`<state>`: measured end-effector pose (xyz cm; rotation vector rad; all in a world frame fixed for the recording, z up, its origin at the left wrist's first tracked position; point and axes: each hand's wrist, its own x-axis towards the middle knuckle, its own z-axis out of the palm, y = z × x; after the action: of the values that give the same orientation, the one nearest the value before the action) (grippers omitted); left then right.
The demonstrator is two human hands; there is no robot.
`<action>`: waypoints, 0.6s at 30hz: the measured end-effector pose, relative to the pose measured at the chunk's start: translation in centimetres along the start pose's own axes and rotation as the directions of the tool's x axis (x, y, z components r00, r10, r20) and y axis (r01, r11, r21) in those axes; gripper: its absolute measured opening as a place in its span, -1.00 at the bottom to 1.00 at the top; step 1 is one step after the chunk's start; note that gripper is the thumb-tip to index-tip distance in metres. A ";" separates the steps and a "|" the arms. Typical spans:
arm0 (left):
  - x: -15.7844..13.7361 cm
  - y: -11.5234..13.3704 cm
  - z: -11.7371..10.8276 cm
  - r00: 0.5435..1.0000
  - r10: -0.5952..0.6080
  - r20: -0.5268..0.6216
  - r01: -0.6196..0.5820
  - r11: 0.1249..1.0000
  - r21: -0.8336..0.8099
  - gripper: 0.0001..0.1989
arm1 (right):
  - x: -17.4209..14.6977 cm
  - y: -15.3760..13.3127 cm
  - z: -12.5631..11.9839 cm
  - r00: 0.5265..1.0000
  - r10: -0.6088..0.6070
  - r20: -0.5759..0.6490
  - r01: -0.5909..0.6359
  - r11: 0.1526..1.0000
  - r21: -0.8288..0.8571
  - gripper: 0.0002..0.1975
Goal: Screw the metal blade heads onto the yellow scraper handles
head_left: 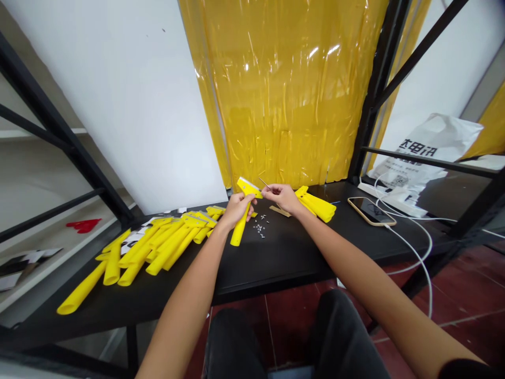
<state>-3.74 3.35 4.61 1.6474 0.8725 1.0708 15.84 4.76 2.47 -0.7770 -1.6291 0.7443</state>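
My left hand [236, 209] is closed around a yellow scraper [239, 231], its wide head up with a pale blade edge and its tubular handle pointing down toward me. My right hand [283, 197] pinches at the right end of the scraper's head, and a thin rod-like tool [264, 183] sticks out past its fingers. Whether the fingertips also hold a small part cannot be made out. Below the hands, several small screws [260, 229] lie loose on the black table [272, 263]. A tan strip [280, 211] rests beside my right wrist.
A pile of yellow scrapers [169, 245] covers the table's left side. More yellow handles [317, 205] lie to the right. Further right are a phone [371, 211] with white cables [424, 245], a power strip [394, 201] and a white plastic bag [428, 139]. Black frame posts [374, 100] flank the table.
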 end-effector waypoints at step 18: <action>0.1 -0.4 0.0 0.999 -0.007 0.032 0.006 1.000 0.027 -0.70 | -0.3 -0.6 0.8 0.997 -0.075 0.023 0.078 0.985 -0.153 -0.66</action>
<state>-3.71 3.52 4.20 1.6782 0.8740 1.0294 15.06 4.14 2.62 -0.8142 -1.7375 0.5775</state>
